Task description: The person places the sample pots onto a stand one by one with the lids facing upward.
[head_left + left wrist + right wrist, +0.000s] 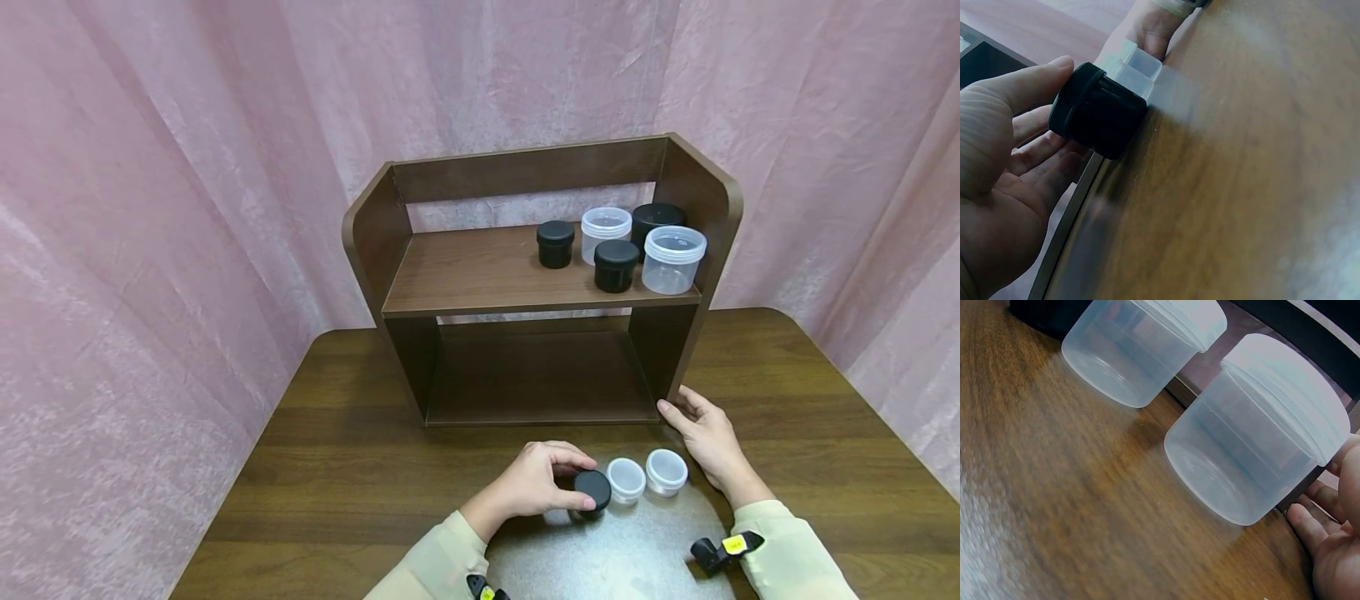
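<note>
My left hand pinches a small black lidded jar between thumb and fingers. In the left wrist view the thumb lies at the lid of this black jar, and its base is at the tabletop. Just right of it, in a row, stand two small clear jars with whitish lids, a nearer-left clear jar and a right-hand clear jar. My right hand is at the shelf's lower right front corner, its fingers fairly straight, beside the right-hand clear jar in the right wrist view.
A brown two-tier shelf stands on the wooden table. Its upper board carries small black jars, a larger black jar and two larger clear jars toward the right. Pink curtains hang behind.
</note>
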Motion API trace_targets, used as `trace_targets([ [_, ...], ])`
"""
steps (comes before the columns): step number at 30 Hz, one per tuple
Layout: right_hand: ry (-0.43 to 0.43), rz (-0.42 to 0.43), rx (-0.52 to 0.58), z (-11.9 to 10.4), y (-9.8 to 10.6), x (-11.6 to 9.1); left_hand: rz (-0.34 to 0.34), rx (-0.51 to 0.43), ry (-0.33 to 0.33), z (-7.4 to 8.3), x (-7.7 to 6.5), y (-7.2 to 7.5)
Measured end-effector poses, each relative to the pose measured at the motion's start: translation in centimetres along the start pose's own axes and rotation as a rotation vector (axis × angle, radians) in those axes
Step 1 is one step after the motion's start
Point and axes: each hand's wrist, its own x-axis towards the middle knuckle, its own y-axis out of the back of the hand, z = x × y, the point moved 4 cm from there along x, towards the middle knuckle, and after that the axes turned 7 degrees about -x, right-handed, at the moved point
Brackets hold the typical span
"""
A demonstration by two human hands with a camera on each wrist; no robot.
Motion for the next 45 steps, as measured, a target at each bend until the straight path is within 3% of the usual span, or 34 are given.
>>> trace_targets([
  [12, 0.004, 0.011, -0.011, -0.2, 0.1, 0.0, -0.022, 0.042, 0.005, -3.0, 0.5, -0.5],
  [21, -0.026, -0.009, -0.031, 0.1, 0.1, 0.0, -0.034, 0.039, 0.023, -3.2, 0.4, -0.6],
  [36, -0.023, -0.007, -0.003, 0.1, 0.1, -0.1, -0.014, 0.092, -0.011, -2.9, 0.3, -0.2],
  [45, -0.023, -0.006, -0.018, 0.1, 0.1, -0.1, 0.000, 0.040, -0.021, -2.7, 0.2, 0.3],
])
